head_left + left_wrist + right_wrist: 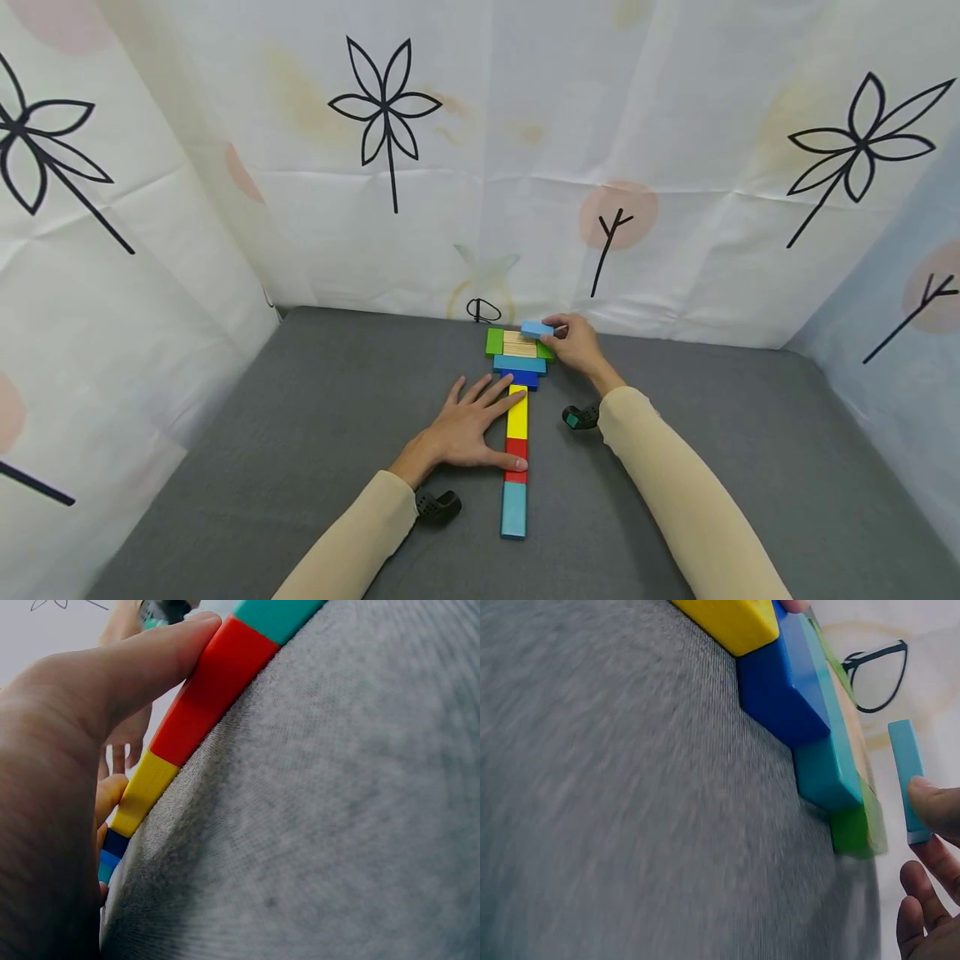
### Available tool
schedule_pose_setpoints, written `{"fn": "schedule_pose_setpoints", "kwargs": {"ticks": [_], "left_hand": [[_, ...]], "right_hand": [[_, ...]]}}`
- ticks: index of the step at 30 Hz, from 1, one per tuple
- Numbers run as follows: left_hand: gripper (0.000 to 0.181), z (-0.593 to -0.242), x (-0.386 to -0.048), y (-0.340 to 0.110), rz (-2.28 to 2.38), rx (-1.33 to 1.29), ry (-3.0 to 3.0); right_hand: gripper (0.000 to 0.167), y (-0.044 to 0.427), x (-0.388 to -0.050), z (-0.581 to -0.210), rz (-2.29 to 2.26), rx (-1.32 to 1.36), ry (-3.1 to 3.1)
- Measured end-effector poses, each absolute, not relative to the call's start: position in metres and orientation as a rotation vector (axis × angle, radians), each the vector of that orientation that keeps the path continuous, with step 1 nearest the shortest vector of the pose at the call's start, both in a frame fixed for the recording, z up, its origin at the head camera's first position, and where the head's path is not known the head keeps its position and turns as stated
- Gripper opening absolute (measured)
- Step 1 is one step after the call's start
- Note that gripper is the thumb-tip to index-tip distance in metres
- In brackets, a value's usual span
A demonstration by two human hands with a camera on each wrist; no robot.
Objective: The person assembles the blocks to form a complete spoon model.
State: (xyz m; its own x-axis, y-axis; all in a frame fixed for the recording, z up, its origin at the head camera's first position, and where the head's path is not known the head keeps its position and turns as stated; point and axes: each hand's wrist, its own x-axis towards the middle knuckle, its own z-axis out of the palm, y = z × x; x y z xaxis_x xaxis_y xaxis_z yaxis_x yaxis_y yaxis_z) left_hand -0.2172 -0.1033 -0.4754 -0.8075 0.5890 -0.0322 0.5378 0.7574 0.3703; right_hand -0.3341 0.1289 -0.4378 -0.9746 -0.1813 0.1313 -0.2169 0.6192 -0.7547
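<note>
Between thumb and fingers, my right hand [573, 343] pinches a light blue block [536, 329] above the far end of a row of blocks; in the right wrist view this block [906, 769] is off the table. My left hand [467, 429] lies with fingers spread beside and over the row. Its thumb touches the red block [516, 448], and its fingertips reach the yellow block [517, 417] and the dark blue block [519, 379]. Beyond these lie a blue-teal block [520, 363], plain wooden pieces [519, 343] and a green block [494, 342] on the left.
At the near end of the row lies a teal block [513, 510]. The grey tabletop [360, 400] spreads to both sides. Behind it hangs a white cloth [480, 208] with printed flowers. A dark band [438, 505] is on the left wrist, another [581, 417] on the right.
</note>
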Motion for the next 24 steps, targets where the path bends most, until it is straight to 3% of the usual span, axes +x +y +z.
{"fn": "schedule_pose_setpoints", "kwargs": {"ticks": [24], "left_hand": [[0.101,-0.475,-0.219,-0.102,0.538,0.911,2.806]], "right_hand": [[0.031,0.095,-0.358,-0.437,1.231,0.271,-2.857]]}}
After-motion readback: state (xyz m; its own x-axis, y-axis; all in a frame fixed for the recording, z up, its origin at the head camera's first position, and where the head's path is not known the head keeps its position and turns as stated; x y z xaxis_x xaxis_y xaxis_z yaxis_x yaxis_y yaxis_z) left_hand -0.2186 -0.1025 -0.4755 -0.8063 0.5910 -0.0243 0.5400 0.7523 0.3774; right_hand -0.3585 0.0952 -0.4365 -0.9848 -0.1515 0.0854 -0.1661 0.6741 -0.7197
